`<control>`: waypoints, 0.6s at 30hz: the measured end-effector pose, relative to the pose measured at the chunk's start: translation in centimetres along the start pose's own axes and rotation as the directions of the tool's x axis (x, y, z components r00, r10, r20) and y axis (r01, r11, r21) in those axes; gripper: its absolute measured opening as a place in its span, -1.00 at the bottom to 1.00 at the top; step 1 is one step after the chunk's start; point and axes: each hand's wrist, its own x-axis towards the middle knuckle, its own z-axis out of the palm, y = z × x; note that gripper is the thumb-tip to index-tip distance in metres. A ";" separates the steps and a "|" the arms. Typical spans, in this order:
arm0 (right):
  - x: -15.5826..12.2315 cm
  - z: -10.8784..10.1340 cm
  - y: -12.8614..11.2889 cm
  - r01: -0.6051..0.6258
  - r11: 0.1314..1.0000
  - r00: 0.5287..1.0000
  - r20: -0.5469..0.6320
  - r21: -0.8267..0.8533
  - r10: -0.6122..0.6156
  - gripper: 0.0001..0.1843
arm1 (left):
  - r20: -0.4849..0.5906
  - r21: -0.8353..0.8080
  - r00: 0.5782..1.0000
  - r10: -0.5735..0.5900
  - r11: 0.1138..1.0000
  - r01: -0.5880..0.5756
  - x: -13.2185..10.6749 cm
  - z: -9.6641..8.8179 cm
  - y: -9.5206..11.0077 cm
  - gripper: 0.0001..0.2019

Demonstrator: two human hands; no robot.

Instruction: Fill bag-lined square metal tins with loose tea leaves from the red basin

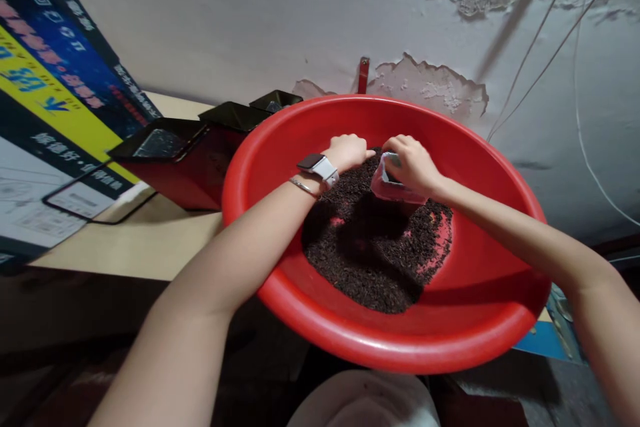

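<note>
A big red plastic basin (320, 320) sits in front of me, holding a heap of dark loose tea leaves (373, 253). My right hand (413, 163) grips a small clear plastic pouch (393, 187) at its mouth, its bottom resting in the leaves. My left hand (347, 150), with a white smartwatch (320, 167) and a thin bangle on the wrist, is curled with fingers down in the leaves just beside the pouch's opening. What its fingers hold is hidden.
Three red boxes with open black tops (173, 160) stand in a row left of the basin on a beige table (145, 243). A blue and yellow printed board (50, 100) leans at far left. A peeling white wall (430, 27) with thin wires rises behind.
</note>
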 end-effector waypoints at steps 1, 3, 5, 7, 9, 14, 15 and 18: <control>-0.4 0.6 -1.2 0.040 0.999 0.998 0.045 -0.007 -0.040 -0.83 | -0.036 0.027 0.998 -0.043 0.999 0.044 -0.3 -0.6 -0.3 -0.52; -0.9 2.7 -3.8 0.076 0.996 0.980 0.180 0.050 -0.084 -0.75 | -0.097 0.039 0.987 -0.126 0.991 0.130 -0.8 -1.6 -1.0 -0.57; -0.8 5.5 -5.9 0.013 0.989 0.945 0.322 0.148 -0.060 -0.60 | -0.142 0.015 0.975 -0.168 0.985 0.172 -1.2 -2.4 -1.6 -0.58; 0.3 8.8 -7.1 -0.122 0.974 0.909 0.414 0.192 0.032 -0.38 | -0.178 -0.014 0.965 -0.191 0.981 0.192 -1.4 -2.9 -2.0 -0.59; 2.5 11.8 -7.2 -0.274 0.949 0.882 0.435 0.154 0.184 -0.25 | -0.196 -0.032 0.961 -0.194 0.981 0.191 -1.6 -3.2 -2.3 -0.60; 8.4 14.4 -4.1 -0.624 0.780 0.758 0.277 0.049 0.590 -0.28 | -0.233 -0.055 0.960 -0.152 0.988 0.143 -2.1 -3.3 -2.6 -0.63; 8.8 14.2 -3.3 -0.658 0.752 0.737 0.245 0.049 0.629 -0.34 | -0.240 -0.055 0.959 -0.152 0.988 0.143 -2.1 -3.3 -2.7 -0.63; 7.0 13.4 -1.8 -0.568 0.813 0.816 0.214 0.127 0.537 -0.47 | -0.250 -0.056 0.955 -0.162 0.987 0.153 -2.3 -3.4 -2.9 -0.64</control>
